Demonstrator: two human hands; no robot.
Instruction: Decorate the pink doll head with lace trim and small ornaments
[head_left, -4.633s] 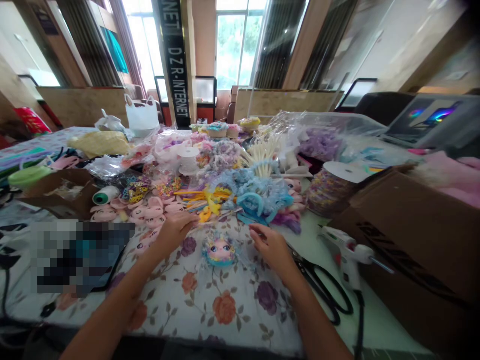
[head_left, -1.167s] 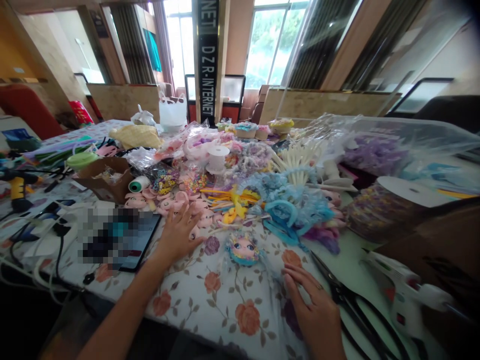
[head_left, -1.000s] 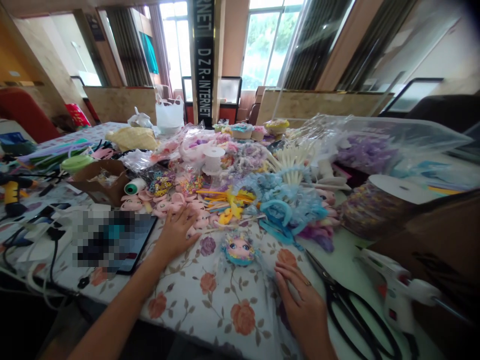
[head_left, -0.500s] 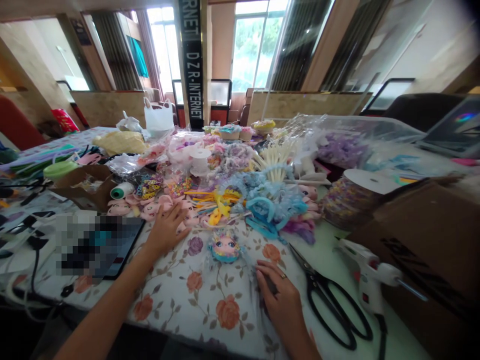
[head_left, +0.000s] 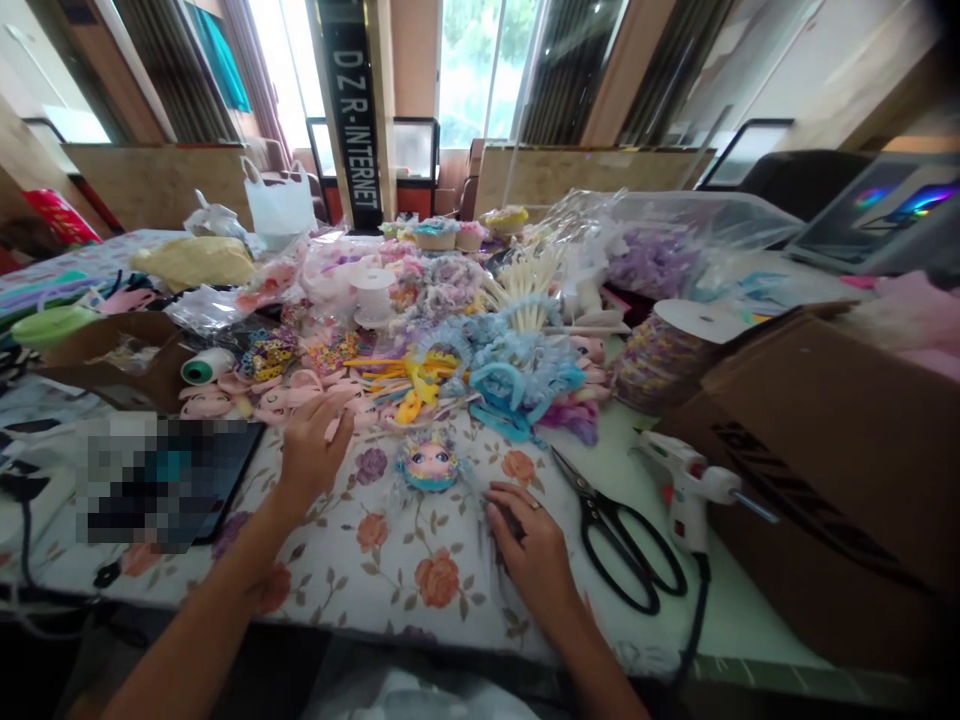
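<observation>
My left hand (head_left: 316, 445) is over the near edge of a row of pink doll-face pieces (head_left: 277, 400), thumb and fingers apart; a bit of pink shows between them. Whether it grips a piece cannot be made out. My right hand (head_left: 531, 535) rests palm down on the flowered cloth, fingers loosely curved and holding nothing visible. Thin clear plastic (head_left: 487, 540) lies beside and partly under it. Between my hands sits a small doll head (head_left: 431, 461) with big eyes, a beaded edge and a blue base, with clear wrap around it.
Black scissors (head_left: 619, 535) and a white glue gun (head_left: 686, 485) lie right of my right hand, before a brown carton (head_left: 817, 480). A tablet (head_left: 225, 480) lies on the left. Behind are yellow pieces (head_left: 420, 385), blue ruffled trim (head_left: 517, 365) and a ribbon spool (head_left: 664, 350).
My head view has tilted down and shifted right. My left hand's fingers have drawn in from lying spread over the pink faces. My right hand and the doll head look still on the cloth.
</observation>
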